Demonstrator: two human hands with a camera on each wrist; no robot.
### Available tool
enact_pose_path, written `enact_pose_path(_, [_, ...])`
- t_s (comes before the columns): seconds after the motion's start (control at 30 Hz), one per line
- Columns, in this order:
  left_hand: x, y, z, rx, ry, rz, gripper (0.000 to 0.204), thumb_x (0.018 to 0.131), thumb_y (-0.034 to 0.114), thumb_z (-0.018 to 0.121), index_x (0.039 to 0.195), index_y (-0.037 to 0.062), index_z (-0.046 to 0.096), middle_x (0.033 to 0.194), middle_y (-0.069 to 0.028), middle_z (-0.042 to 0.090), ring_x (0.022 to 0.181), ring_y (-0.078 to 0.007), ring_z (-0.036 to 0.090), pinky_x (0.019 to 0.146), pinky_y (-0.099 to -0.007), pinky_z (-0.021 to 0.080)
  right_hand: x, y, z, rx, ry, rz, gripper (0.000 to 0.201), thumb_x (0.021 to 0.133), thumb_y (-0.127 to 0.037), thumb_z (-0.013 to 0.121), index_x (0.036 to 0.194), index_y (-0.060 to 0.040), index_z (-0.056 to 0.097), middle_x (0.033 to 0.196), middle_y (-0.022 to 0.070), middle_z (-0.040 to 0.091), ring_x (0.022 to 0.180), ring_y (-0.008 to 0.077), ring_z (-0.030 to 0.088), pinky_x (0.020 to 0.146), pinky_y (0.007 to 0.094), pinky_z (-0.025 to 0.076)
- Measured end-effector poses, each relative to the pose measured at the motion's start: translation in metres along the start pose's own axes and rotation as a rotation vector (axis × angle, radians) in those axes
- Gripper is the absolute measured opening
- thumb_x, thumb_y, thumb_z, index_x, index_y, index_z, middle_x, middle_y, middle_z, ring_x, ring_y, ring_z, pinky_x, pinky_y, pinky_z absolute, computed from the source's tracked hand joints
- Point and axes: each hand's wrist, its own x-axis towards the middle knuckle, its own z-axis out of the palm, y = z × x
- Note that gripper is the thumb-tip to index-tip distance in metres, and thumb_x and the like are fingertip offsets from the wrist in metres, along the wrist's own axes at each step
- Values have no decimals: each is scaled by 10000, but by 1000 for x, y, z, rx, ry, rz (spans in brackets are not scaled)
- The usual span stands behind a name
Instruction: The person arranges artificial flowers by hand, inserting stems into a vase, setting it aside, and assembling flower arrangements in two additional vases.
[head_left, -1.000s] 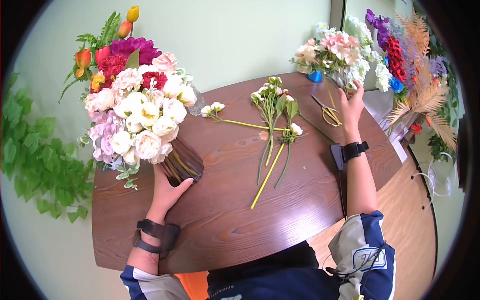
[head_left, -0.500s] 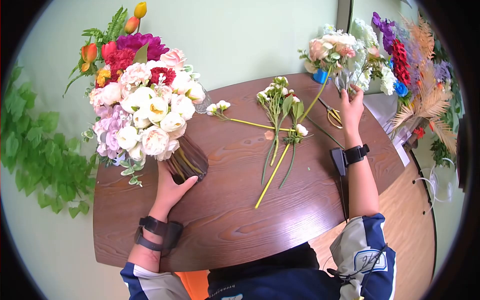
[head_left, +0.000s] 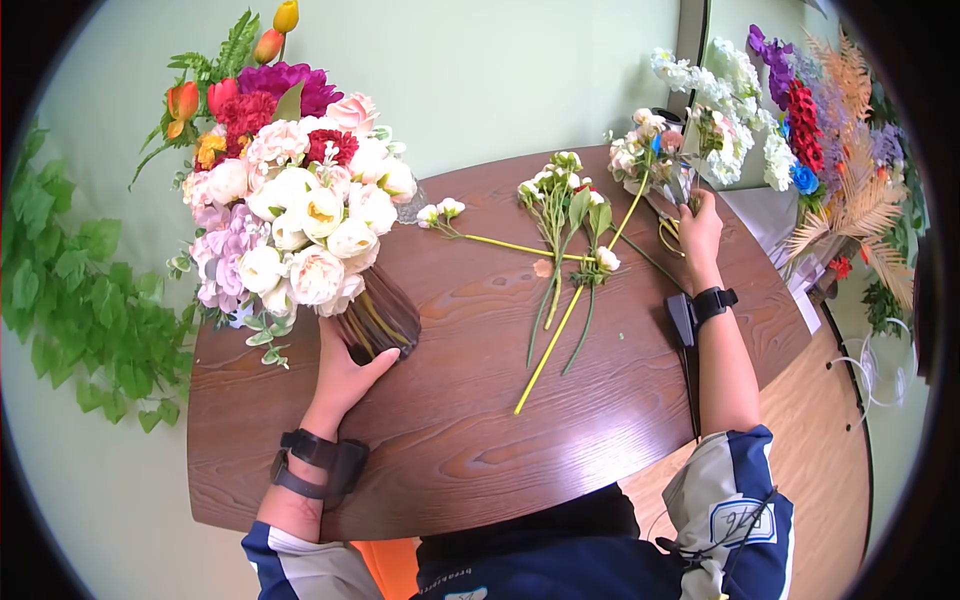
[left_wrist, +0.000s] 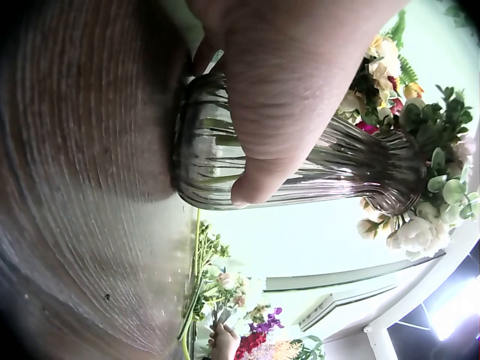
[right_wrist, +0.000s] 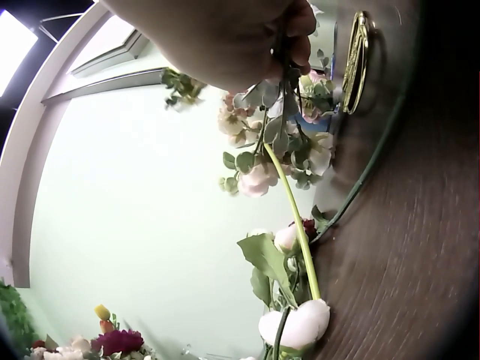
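Note:
My left hand [head_left: 345,372] grips the lower part of a ribbed, smoky glass vase [head_left: 382,318], thumb along its near side in the left wrist view. A large bouquet [head_left: 300,225] of white, pink, lilac and red artificial flowers fills the vase. At the back right, my right hand [head_left: 702,232] has its fingers curled round a thin artificial flower stem with grey-green leaves [right_wrist: 279,112]. Pale pink and white blossoms [head_left: 642,145] lie just left of that hand. Below it are scissors with gold handles [head_left: 670,238], partly hidden.
Several cut stems with white buds [head_left: 555,190] lie across the middle of the wooden table [head_left: 450,420]. Tall white blossoms [head_left: 735,75] and an orange-tan feathery plant [head_left: 845,180] crowd the right side. Green ivy [head_left: 75,300] hangs at the left wall.
The right hand's fingers have curled in, and the pink and white blossoms beside it have turned and come down toward the table. The left hand stays on the vase.

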Motion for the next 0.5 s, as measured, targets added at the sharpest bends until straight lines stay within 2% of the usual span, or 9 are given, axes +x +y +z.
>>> enact_pose_path(0.17, [0, 1, 0, 8, -6, -21, 1015, 689, 223, 778, 1395, -37, 98, 1383, -183, 293, 1291, -267, 308, 1076, -366, 251, 0, -8, -4, 112, 74, -69, 320, 798, -42, 626, 1101, -19, 529, 955, 224, 635, 907, 383, 612, 775, 423, 479])
enact_pose_path(0.23, [0, 2, 1, -13, 2, -10, 1016, 688, 223, 778, 1396, -39, 96, 1385, -185, 290, 1292, -266, 307, 1076, -366, 252, -3, -15, -8, 226, 154, -162, 313, 796, -1, 613, 1097, -7, 526, 972, 210, 624, 901, 342, 618, 779, 395, 478])
enact_pose_path(0.37, [0, 1, 0, -4, -14, -22, 1020, 689, 223, 778, 1397, -38, 92, 1387, -187, 288, 1292, -264, 308, 1076, -365, 251, -4, -24, -10, 280, 177, -162, 302, 801, 17, 598, 1093, 6, 527, 995, 189, 614, 901, 293, 618, 782, 366, 479])
enact_pose_path(0.5, [1, 1, 1, -8, 1, -1, 1020, 691, 223, 776, 1398, -39, 89, 1387, -187, 287, 1291, -264, 311, 1077, -365, 251, -2, -25, -9, 337, 314, -289, 284, 808, 13, 590, 1086, 10, 535, 938, 161, 613, 846, 254, 616, 763, 344, 479])
